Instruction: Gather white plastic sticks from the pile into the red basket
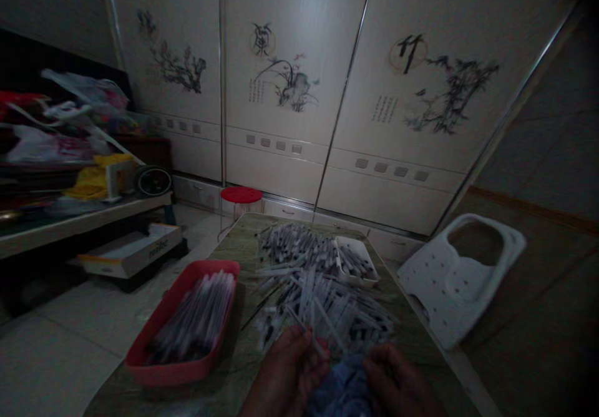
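Blue cloth (pixel 344 389) nearest to me, and a thin pen (pixel 296 318) in my left hand (pixel 285 364)

Between my two hands the cloth lies bunched on the near part of the table (pixel 241 354), perhaps so that either hand can reach it easily. My left hand grasps the thin pen between thumb and fingers, and its far end points up toward the pile; such a light pinch seems enough for so slim a thing. My right hand (pixel 397 382) is at the right side of the cloth with fingers bent, but it is too dark and blurred, so I cannot tell if it grips the cloth or only touches it

Just beyond my hands, many clear pens (pixel 299 245) with dark ends are spread loosely in a heap, I think so that single ones can be picked out. At my left stands a red tray (pixel 187 373), where more pens lie side by side, nearly all in one direction; probably the long shape of the tray helps to keep them in line. Within the far right part of the heap sits a small white tray (pixel 358 279), also with pens inside
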Tool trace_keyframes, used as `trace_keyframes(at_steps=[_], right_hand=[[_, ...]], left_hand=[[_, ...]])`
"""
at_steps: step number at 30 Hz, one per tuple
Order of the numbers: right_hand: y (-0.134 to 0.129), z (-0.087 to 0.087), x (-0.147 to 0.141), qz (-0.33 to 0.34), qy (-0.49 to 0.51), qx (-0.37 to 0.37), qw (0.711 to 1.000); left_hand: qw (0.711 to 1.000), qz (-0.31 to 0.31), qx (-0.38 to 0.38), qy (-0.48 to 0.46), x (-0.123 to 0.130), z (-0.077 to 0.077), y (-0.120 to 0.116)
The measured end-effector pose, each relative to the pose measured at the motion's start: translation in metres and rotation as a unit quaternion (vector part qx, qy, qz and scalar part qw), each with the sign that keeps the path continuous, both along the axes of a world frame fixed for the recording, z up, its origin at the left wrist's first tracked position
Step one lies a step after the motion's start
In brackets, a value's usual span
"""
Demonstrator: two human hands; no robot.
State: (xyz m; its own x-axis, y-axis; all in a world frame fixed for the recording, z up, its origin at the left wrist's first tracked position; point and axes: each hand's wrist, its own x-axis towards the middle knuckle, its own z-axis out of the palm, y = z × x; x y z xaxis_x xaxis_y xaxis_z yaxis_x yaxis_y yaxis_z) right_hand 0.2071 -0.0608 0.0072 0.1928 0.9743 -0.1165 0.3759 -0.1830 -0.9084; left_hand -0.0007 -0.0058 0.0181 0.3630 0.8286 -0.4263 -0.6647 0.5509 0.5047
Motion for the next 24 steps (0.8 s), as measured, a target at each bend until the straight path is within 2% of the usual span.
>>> trace_keyframes(at_steps=[3,8,13,19,24], right_hand=[[0.002,0.000,0.016,-0.023,-0.001,-0.024,0.999],[0.007,-0.005,0.031,-0.049,-0.062,0.007,0.997],[0.020,-0.008,0.033,-0.033,-0.209,0.026,0.977],[0.046,-0.013,0.034,-0.020,-0.272,0.019,0.962],[0.062,-0.011,0.026,0.027,-0.323,0.006,0.946]], left_hand=[[0.999,0.044,0.005,0.002,-0.009,0.001,0.005],[0.996,0.089,0.001,0.015,-0.021,0.000,0.012],[0.991,0.123,0.018,0.038,-0.033,0.001,0.019],[0.989,0.144,0.011,0.043,-0.041,-0.002,0.022],[0.989,0.138,0.011,0.046,-0.040,-0.002,0.023]])
